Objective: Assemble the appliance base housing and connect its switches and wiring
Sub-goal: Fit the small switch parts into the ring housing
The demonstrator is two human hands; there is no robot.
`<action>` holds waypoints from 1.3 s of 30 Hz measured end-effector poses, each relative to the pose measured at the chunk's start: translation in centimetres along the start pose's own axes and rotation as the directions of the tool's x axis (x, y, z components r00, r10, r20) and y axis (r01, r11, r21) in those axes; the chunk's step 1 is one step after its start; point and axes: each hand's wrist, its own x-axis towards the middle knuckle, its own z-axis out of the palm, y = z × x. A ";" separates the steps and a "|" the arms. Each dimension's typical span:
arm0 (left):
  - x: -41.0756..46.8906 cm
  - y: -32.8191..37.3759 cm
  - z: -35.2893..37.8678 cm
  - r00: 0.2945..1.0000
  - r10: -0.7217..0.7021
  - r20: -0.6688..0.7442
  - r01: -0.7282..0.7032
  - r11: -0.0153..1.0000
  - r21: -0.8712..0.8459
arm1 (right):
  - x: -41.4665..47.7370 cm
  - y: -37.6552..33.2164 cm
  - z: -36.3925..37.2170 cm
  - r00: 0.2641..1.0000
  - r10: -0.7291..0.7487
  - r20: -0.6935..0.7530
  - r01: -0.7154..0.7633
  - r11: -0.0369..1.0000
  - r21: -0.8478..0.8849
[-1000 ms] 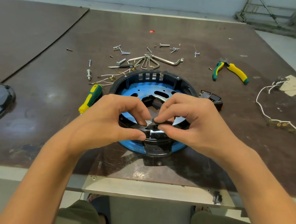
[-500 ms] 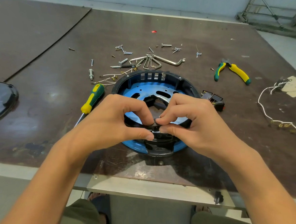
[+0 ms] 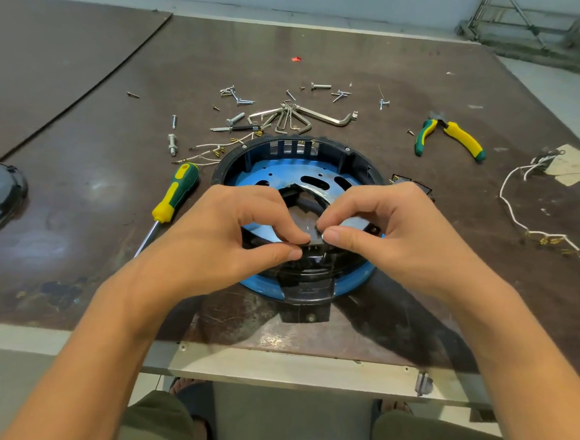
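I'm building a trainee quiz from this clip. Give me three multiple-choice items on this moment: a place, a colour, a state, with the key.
1. Where does the screwdriver lie relative to the base housing? A) left of it B) right of it C) inside it
2. What colour is the housing's inner plate? A) red B) blue C) white
3. What are the left hand and right hand doing? A) lying flat, idle B) one grips a tool C) both pinch a small black part at the housing's near rim
Key: 1 A, its yellow-green handle lies beside the left rim; 2 B, blue shows around the slots; 3 C, thumbs and fingertips close on the part.
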 end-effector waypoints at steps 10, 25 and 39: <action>0.1 0.4 0.1 0.994 -0.019 0.108 -0.002 0.982 0.187 | 0.7 0.0 0.0 0.990 0.101 0.100 -0.091 0.991 -0.099; 0.1 0.3 0.0 0.998 -0.045 0.043 0.046 0.999 -0.019 | 1.4 -0.2 0.8 0.982 0.172 0.077 -0.167 0.984 -0.063; 0.6 0.9 0.4 0.996 -0.018 0.090 0.005 0.990 0.138 | 0.8 -0.6 0.6 0.974 0.215 0.073 -0.218 0.975 0.033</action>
